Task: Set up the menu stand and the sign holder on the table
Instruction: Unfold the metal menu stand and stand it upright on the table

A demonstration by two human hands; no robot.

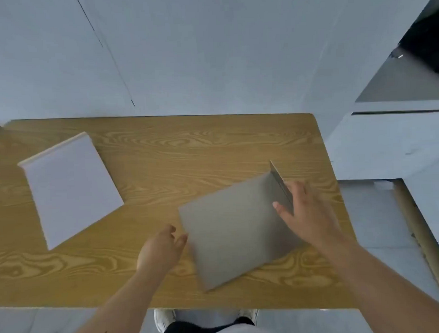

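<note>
Pale grey floor (209,54); white shoes (165,319) under near edge; blurry dark object (425,44) top right, maybe a bag.

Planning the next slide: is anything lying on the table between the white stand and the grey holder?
No. In the head view, only bare table lies between the white stand and the grey holder. The left hand is at the holder's near-left edge.

One camera, worn on the head

It looks forward and steeply down from close above the wooden table (163,153), seeing it from near edge to far edge, with floor beyond.
</note>
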